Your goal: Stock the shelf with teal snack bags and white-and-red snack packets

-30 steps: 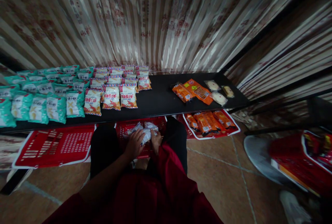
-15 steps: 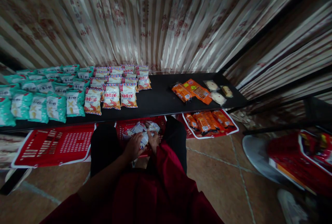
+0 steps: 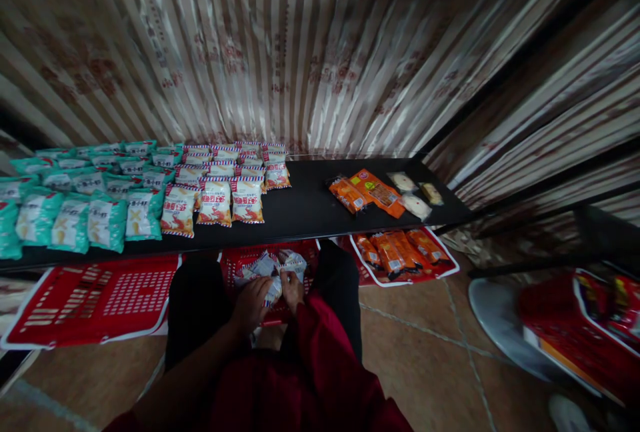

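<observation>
Between my knees, a red basket (image 3: 313, 255) holds several white-and-silver snack bags (image 3: 263, 265). My left hand (image 3: 253, 302) is closed over the left side of one snack bag (image 3: 273, 292) there. My right hand (image 3: 291, 291) grips at the right of the same bag, fingers curled, close to another pale bag (image 3: 294, 263). The fingertips are dim and partly hidden. On the black shelf (image 3: 305, 195) above stand rows of white-and-orange snack bags (image 3: 247, 199) with striped edges, and teal snack bags (image 3: 105, 222) left of them.
Orange packets (image 3: 377, 192) and small clear-wrapped pale items (image 3: 415, 207) lie on the shelf's right part. Below it, another red basket (image 3: 453, 265) holds orange packets. An upturned-looking red basket (image 3: 135, 292) is at left. A grey stool (image 3: 493, 322) and a shoe (image 3: 570, 412) are at right.
The view has tilted up slightly, so the shelf and baskets sit lower in the picture. Both hands stay at the snack bag, with the right fingers shifted a little.
</observation>
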A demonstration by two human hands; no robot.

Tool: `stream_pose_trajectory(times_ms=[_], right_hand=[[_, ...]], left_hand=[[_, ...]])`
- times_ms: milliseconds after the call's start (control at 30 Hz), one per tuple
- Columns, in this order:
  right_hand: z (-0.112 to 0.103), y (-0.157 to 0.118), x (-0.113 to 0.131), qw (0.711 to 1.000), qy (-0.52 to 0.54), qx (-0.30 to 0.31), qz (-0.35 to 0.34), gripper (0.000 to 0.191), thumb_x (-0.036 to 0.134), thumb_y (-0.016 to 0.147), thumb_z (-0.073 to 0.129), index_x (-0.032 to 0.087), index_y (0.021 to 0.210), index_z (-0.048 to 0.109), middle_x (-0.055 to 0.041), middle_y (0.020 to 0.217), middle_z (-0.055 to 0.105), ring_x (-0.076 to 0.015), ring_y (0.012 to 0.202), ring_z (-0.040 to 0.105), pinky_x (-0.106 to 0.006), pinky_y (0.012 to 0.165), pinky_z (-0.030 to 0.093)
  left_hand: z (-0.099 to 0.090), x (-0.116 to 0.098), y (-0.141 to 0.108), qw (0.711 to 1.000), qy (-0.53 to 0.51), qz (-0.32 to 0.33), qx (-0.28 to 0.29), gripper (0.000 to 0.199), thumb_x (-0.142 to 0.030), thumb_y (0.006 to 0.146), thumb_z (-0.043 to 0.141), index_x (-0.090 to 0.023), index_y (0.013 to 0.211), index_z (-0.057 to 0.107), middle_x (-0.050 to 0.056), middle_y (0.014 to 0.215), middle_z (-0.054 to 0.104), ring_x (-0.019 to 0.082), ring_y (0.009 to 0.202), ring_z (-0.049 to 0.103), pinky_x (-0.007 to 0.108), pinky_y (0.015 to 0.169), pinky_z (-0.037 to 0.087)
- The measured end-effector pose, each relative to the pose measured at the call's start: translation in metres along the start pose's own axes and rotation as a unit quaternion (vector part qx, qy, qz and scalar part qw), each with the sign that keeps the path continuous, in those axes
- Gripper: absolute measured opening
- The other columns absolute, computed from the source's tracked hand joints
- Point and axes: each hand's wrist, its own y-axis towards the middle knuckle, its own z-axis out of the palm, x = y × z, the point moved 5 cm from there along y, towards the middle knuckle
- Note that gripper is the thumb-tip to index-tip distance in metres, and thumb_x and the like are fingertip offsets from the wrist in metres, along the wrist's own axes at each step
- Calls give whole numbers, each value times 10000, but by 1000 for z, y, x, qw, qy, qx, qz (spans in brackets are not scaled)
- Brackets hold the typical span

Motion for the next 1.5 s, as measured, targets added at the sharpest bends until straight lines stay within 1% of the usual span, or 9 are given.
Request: stream_pose_trajectory(times_ms=[167,267,367,467,633,867,1000,1267,1500], right_hand=[[4,-2,-1,1000,-22,7,-19,432,440,923,341,163,940,672,-94,811,720,-228,791,672,-303,720,483],[3,-3,2,998,-21,-9,-52,378,388,913,377,156,997,663,-106,920,717,-224,892,659,-313,803,480],[-1,-5,11,984,-16,-63,-165,364,348,909,385,157,1029,671,-118,1034,695,-225,1008,615,-348,912,446],[-3,-13,21,949,-14,-104,-296,413,348,933,331,171,1004,697,-106,1016,706,-224,1024,601,-382,939,438],[-1,-23,28,933,-27,-82,-350,460,348,963,271,189,1028,698,-79,1004,722,-219,1088,592,-376,938,447],[-8,-37,39,906,-28,-51,-420,466,346,985,246,204,1017,688,-80,943,728,-202,919,664,-372,865,476],[-11,-44,42,883,-28,-28,-468,422,386,975,295,216,1065,670,-70,982,725,-191,953,651,-361,894,460],[-17,-51,47,885,-107,93,-443,540,566,893,376,178,1200,593,-100,1091,695,-238,1029,622,-371,934,419],[-27,-53,57,894,-130,187,-385,472,563,856,438,230,1110,654,-65,976,726,-228,934,661,-300,840,452]], left_hand=[[-1,1,-2,1000,-5,-11,5,466,-217,835,457,-116,1289,491,165,1279,573,270,1197,526,467,1012,434],[-2,1,-4,999,-15,-30,-11,415,-250,866,462,-155,1266,517,140,1257,596,256,1163,557,445,987,460],[-3,1,-3,998,-21,-51,-31,376,-304,891,462,-158,1228,545,135,1206,629,253,1121,587,423,947,492],[-4,2,-1,995,-24,-84,-46,368,-332,896,456,-129,1180,571,147,1132,661,257,1078,611,415,920,508],[-6,7,1,987,-62,-137,-48,340,-310,878,453,-139,1133,600,133,1103,678,241,1060,624,403,925,502],[-14,11,1,960,-154,-227,-51,350,-350,866,409,-151,1063,620,129,1075,689,228,1038,634,386,932,483],[-17,14,2,943,-198,-260,-62,363,-400,848,390,-162,994,621,132,1028,702,229,991,653,374,911,486],[-27,15,1,927,-243,-272,-84,422,-504,856,317,-206,797,610,103,824,718,225,814,679,333,776,518],[-34,8,2,926,-283,-229,-98,495,-575,862,320,-201,732,616,81,738,702,214,731,660,320,717,511]])
